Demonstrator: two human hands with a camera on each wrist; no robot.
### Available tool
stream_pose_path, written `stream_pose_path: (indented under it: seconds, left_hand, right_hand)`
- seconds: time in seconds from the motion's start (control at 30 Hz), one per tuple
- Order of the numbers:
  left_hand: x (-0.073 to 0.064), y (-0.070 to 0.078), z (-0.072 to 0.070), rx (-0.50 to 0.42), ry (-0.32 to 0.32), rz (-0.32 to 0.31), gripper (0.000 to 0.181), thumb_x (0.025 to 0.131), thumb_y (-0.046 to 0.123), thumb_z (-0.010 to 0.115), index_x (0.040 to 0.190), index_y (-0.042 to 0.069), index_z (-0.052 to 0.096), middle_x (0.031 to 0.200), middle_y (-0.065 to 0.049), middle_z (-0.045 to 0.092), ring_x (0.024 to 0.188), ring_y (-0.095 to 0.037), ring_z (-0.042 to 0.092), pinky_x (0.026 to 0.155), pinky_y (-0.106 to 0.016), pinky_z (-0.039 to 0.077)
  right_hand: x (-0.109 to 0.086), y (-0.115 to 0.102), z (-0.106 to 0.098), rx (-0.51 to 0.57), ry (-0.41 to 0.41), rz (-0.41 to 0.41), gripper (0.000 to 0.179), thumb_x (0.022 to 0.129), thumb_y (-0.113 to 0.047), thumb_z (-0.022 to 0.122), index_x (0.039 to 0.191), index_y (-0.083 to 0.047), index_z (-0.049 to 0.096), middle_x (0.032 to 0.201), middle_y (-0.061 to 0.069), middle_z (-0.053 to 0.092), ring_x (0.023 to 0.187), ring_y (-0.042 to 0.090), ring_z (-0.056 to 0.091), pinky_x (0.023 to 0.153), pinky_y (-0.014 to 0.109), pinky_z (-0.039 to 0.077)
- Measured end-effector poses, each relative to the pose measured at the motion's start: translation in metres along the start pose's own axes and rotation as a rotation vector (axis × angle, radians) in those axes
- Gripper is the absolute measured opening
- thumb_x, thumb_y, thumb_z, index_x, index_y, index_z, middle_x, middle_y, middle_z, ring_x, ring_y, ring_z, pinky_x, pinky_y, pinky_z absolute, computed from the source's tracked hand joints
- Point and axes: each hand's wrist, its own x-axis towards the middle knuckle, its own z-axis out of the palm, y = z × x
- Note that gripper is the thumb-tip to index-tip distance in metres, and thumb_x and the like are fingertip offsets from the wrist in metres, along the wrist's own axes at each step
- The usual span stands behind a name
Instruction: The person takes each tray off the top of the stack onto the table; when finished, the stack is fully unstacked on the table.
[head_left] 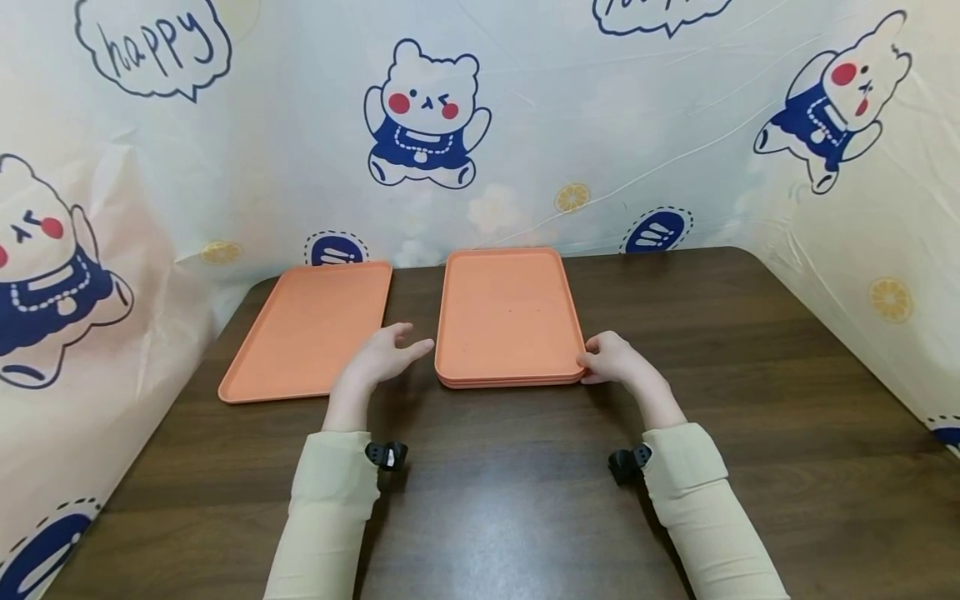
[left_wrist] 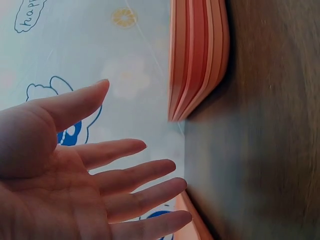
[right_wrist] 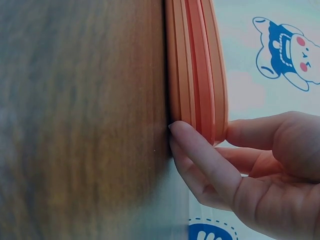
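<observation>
A stack of orange trays (head_left: pixel 510 317) lies on the brown table, its layered rims showing in both wrist views. My right hand (head_left: pixel 613 360) is at the stack's near right corner. In the right wrist view the thumb touches the upper rim and the fingers (right_wrist: pixel 200 155) lie along the side, down to the bottom edge. My left hand (head_left: pixel 382 354) is held just left of the stack, apart from it, with its fingers spread and holding nothing. Another orange tray (head_left: pixel 311 325) lies flat to the left, partly behind the left hand.
The dark wooden table (head_left: pixel 495 492) stretches in front and to the right. A pale cloth (head_left: pixel 540 125) printed with cartoon bears hangs behind and along the sides. Each wrist wears a small black camera (head_left: pixel 387 455) on a strap.
</observation>
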Motion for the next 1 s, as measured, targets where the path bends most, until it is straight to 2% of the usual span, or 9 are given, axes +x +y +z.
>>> stream_pose_path:
  seconds: [0.43, 0.7, 1.0]
  left_hand:
    - [0.007, 0.006, 0.016, -0.022, -0.018, 0.014, 0.065, 0.094, 0.040, 0.050, 0.145, 0.004, 0.032, 0.144, -0.023, 0.039, 0.132, -0.038, 0.038, 0.107, -0.053, 0.033]
    - [0.008, 0.010, 0.025, 0.007, -0.024, 0.083, 0.063, 0.095, 0.036, 0.051, 0.142, -0.002, 0.035, 0.139, -0.026, 0.045, 0.129, -0.038, 0.042, 0.105, -0.050, 0.035]
    - [0.011, 0.015, 0.027, -0.024, 0.001, 0.093, 0.059, 0.095, 0.033, 0.051, 0.140, -0.003, 0.039, 0.137, -0.024, 0.048, 0.124, -0.036, 0.047, 0.104, -0.049, 0.038]
  right_hand:
    - [0.001, 0.001, 0.000, -0.010, -0.005, 0.019, 0.029, 0.092, -0.002, 0.048, 0.114, 0.018, 0.051, 0.092, 0.017, 0.059, 0.073, 0.015, 0.066, 0.075, 0.031, 0.056]
    - [0.003, 0.003, 0.001, -0.017, -0.012, 0.027, 0.030, 0.092, -0.002, 0.048, 0.115, 0.017, 0.051, 0.092, 0.017, 0.059, 0.072, 0.015, 0.066, 0.075, 0.031, 0.056]
    - [0.001, 0.001, -0.002, -0.060, 0.002, 0.018, 0.029, 0.093, -0.005, 0.048, 0.114, 0.015, 0.053, 0.096, 0.021, 0.061, 0.075, 0.017, 0.068, 0.076, 0.032, 0.055]
